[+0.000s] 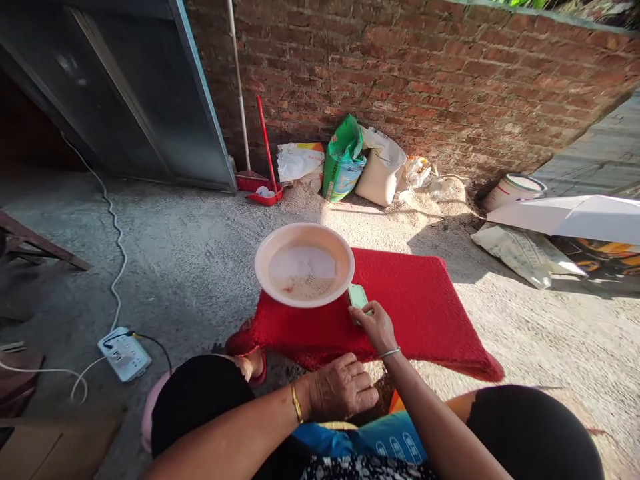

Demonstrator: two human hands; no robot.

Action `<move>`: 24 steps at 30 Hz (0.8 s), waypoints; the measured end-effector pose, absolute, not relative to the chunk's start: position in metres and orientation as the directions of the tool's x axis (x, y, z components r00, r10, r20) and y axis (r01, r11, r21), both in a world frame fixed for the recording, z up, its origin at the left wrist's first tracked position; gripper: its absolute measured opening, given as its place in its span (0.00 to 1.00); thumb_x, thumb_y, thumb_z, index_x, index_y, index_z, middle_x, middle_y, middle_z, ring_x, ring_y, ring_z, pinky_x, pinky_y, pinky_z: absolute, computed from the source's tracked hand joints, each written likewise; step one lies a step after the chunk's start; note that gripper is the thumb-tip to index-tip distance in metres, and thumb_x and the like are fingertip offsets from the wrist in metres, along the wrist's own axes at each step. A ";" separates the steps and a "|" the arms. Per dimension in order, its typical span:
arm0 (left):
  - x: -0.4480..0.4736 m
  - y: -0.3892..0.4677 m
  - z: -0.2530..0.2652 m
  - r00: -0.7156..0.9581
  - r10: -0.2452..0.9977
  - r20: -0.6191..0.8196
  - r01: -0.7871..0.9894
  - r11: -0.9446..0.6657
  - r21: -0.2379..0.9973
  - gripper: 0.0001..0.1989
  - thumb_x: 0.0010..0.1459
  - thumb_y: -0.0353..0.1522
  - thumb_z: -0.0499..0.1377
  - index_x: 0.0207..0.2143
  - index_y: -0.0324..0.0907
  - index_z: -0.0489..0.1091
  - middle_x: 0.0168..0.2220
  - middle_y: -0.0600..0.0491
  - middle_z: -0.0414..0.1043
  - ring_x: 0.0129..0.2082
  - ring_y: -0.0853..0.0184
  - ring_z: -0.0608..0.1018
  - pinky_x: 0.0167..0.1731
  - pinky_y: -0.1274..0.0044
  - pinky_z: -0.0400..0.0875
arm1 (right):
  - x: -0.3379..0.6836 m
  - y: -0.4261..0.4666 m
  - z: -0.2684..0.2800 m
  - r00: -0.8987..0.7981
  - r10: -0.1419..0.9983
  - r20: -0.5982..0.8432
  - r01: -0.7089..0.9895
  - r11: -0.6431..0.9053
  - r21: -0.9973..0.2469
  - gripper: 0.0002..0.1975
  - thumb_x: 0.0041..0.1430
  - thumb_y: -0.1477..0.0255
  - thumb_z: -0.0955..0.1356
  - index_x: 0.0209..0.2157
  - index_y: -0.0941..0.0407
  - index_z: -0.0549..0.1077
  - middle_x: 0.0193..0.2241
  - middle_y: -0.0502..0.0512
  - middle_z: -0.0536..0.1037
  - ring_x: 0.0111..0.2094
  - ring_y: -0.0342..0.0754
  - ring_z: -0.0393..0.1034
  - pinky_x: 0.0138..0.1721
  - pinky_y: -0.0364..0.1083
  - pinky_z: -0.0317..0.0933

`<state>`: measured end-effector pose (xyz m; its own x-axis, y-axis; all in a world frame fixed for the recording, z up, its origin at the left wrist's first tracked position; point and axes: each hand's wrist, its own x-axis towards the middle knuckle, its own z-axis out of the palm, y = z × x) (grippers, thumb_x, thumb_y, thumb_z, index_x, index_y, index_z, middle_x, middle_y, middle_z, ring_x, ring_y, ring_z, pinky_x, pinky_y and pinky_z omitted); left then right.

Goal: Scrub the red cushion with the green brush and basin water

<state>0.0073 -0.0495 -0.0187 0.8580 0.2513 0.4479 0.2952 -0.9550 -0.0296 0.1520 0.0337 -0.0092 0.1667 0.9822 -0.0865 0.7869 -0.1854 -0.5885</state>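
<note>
My right hand (373, 325), with a silver bangle at the wrist, pinches the near end of a pale green rectangular plastic case (358, 297). The case lies against the right side of a pale pink basin (306, 301). Water-like glare or a pale sheet and small grains (311, 287) show in the basin's bottom. Below, my left hand (344, 387) is closed with curled fingers over a bag on my lap; its palm side is hidden. A red plush cloth (405, 293) covers the low surface under the basin.
A white power strip (124, 353) with cables lies on the floor at left. Along the brick wall (400, 73) stand a red dustpan (265, 195), a green sack (343, 160) and a beige sack (383, 167). A white umbrella (575, 215) is at right. A blue bag (370, 437) rests between my legs.
</note>
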 end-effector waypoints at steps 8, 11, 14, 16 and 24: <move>-0.010 -0.040 0.005 0.849 0.342 0.402 0.384 -0.923 -0.026 0.03 0.61 0.30 0.52 0.36 0.41 0.66 0.29 0.53 0.63 0.30 0.66 0.65 0.31 0.70 0.58 | 0.169 0.047 -0.006 0.150 0.985 -0.084 0.945 -0.168 -0.280 0.18 0.51 0.53 0.67 0.34 0.52 0.71 0.36 0.51 0.69 0.31 0.45 0.68 0.30 0.43 0.54; -0.010 -0.035 0.000 0.844 0.349 0.407 0.397 -0.917 -0.036 0.02 0.59 0.31 0.53 0.33 0.41 0.64 0.26 0.54 0.61 0.28 0.66 0.64 0.28 0.70 0.57 | 0.203 0.058 0.005 0.307 0.947 -0.095 0.916 -0.321 -0.241 0.18 0.52 0.52 0.66 0.36 0.52 0.71 0.38 0.52 0.68 0.33 0.47 0.69 0.32 0.44 0.56; -0.009 -0.031 -0.007 0.842 0.361 0.401 0.410 -0.911 -0.042 0.02 0.58 0.30 0.54 0.31 0.42 0.63 0.26 0.54 0.60 0.27 0.66 0.63 0.27 0.70 0.56 | 0.201 0.069 0.014 0.345 0.935 -0.082 0.889 -0.354 -0.292 0.19 0.52 0.51 0.66 0.37 0.51 0.71 0.38 0.52 0.68 0.34 0.48 0.70 0.33 0.45 0.57; -0.008 -0.027 -0.013 0.840 0.370 0.396 0.421 -0.906 -0.046 0.02 0.58 0.30 0.53 0.31 0.42 0.64 0.26 0.54 0.61 0.27 0.66 0.64 0.28 0.70 0.58 | 0.182 0.075 0.015 0.278 0.957 -0.083 0.893 -0.290 -0.343 0.19 0.52 0.52 0.67 0.38 0.50 0.71 0.39 0.51 0.69 0.35 0.48 0.70 0.33 0.44 0.57; -0.011 0.008 -0.048 0.584 0.623 0.521 0.721 -0.693 0.022 0.19 0.62 0.35 0.53 0.55 0.41 0.64 0.49 0.42 0.67 0.51 0.54 0.68 0.50 0.62 0.65 | 0.226 0.098 -0.003 0.156 0.983 -0.102 0.923 -0.181 -0.340 0.20 0.53 0.55 0.68 0.46 0.47 0.69 0.43 0.52 0.68 0.39 0.48 0.70 0.36 0.45 0.60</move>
<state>-0.0114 0.0083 -0.0477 0.5837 0.6232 0.5206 0.7205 -0.6931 0.0218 0.2261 0.0978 -0.0031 0.1556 0.9825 -0.1020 0.9228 -0.1814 -0.3399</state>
